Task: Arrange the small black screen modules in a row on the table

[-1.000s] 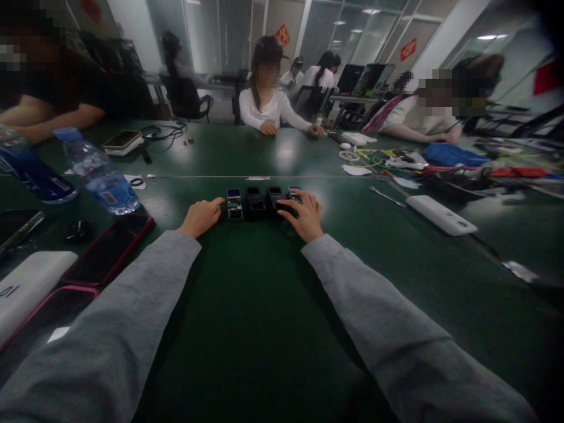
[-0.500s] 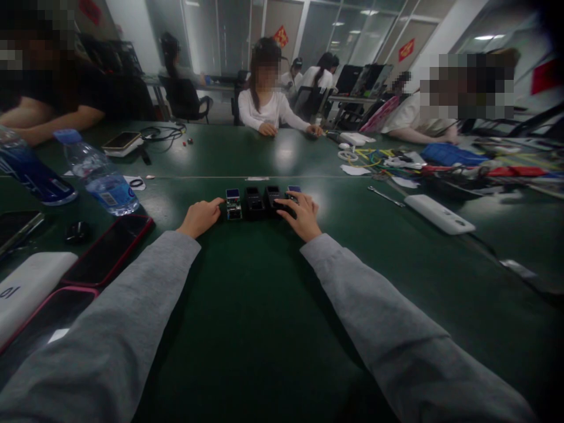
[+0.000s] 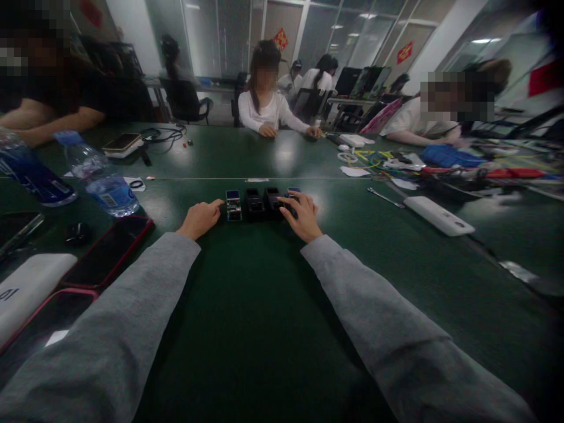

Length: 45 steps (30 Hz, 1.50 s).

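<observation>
Several small boxy modules stand in a tight row on the green table (image 3: 247, 305) ahead of me. At the left end is a blue-topped module (image 3: 233, 205), then two black ones (image 3: 254, 203) (image 3: 272, 201), and a blue-topped one (image 3: 294, 191) mostly hidden at the right end. My left hand (image 3: 200, 218) is curled, its forefinger touching the left end of the row. My right hand (image 3: 302, 215) lies over the right end, fingers bent on the rightmost modules.
Two water bottles (image 3: 103, 176) (image 3: 30, 171), two dark phones in pink cases (image 3: 110, 249) and a white power bank (image 3: 24, 291) lie at left. Another white power bank (image 3: 436, 214), a metal tool (image 3: 385, 197) and tangled cables (image 3: 440, 161) sit at right. Other people sit around the far side.
Both hands stay on the ends of the row. The right hand has slid slightly left along the modules; the view shifted a little.
</observation>
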Each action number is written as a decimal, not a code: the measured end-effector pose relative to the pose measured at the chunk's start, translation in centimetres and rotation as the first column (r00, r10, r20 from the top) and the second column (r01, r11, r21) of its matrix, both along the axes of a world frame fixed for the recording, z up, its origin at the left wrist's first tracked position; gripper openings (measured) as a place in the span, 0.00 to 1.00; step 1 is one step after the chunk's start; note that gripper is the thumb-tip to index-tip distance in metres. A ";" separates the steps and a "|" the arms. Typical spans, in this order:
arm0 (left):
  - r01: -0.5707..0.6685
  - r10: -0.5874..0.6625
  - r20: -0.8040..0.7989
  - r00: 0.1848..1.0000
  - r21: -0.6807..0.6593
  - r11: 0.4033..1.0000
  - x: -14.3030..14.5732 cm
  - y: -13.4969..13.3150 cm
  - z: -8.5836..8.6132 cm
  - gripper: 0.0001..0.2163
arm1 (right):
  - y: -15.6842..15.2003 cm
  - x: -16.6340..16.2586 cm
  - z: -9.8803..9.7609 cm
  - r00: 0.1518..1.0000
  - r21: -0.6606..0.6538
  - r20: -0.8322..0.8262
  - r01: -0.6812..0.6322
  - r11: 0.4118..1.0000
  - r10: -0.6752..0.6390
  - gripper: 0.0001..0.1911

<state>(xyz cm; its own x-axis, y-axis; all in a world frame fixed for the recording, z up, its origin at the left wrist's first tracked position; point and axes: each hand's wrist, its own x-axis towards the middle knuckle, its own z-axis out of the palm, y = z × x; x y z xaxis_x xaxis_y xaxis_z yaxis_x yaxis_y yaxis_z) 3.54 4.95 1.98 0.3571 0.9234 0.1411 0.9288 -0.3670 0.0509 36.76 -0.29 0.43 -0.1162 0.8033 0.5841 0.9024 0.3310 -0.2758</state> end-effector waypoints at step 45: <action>-0.040 0.025 0.162 0.986 0.091 0.995 -2.6 2.2 -2.8 0.21 | 3.3 2.8 -2.2 0.637 -0.154 -0.738 0.163 0.975 -0.223 0.22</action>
<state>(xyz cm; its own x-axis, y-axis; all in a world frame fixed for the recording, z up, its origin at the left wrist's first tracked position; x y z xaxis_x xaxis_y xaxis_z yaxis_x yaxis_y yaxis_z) 0.92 7.16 -0.86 0.2925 0.9141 0.2807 0.9231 -0.3466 0.1668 39.53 2.96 -1.75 0.4968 0.7960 0.3458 0.4212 0.1272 -0.8980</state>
